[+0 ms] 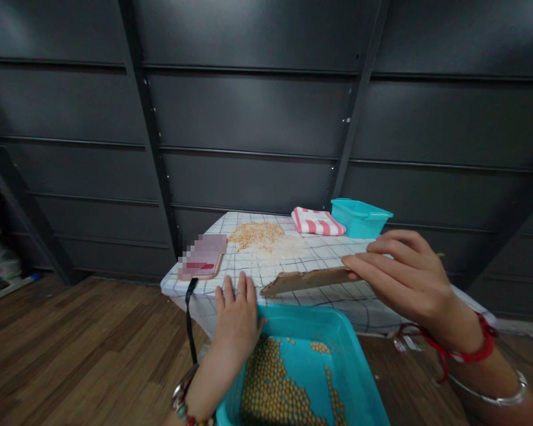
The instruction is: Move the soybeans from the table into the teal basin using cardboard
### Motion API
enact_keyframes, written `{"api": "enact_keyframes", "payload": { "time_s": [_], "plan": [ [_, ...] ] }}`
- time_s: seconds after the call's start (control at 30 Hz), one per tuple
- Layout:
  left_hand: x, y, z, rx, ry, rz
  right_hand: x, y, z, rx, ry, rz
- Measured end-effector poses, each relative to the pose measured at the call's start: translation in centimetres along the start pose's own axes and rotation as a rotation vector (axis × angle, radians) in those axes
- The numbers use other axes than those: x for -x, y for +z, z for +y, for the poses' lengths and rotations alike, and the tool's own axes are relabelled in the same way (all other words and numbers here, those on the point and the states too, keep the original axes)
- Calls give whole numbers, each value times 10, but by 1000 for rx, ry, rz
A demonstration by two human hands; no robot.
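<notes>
My right hand [408, 272] pinches one end of a strip of cardboard [311, 280], held low over the front edge of the checked tablecloth. My left hand [236, 313] lies with fingers stretched out on the cloth's edge, its thumb by the rim of a turquoise basin [364, 361]. Round yellow beans [275, 384] cover the basin's left part, with a few strewn on the right. Further back on the cloth lies a heap of pale beans [255, 234], with a whitish powdery patch [282, 247] beside it.
A phone [204, 260] with a black strap lies at the table's left edge. At the back right are a folded pink-and-white striped cloth [317, 221] and a small turquoise box [362, 218]. A dark panelled wall [249, 112] stands behind the table.
</notes>
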State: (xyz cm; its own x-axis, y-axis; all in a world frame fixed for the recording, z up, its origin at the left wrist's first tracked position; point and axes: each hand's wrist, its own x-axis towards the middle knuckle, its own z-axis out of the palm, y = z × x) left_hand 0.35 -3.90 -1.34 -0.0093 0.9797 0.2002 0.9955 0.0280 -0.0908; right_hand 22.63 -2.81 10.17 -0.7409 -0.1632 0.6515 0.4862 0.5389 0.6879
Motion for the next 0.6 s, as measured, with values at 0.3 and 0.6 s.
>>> {"api": "enact_keyframes", "payload": {
  "time_s": [0.3, 0.6],
  "plan": [
    [1, -2, 2, 24, -8, -28, 1, 7, -2, -1, -26, -27],
    [0, -1, -1, 19, 6, -9, 0, 0, -2, -31, -2, -22]
  ]
}}
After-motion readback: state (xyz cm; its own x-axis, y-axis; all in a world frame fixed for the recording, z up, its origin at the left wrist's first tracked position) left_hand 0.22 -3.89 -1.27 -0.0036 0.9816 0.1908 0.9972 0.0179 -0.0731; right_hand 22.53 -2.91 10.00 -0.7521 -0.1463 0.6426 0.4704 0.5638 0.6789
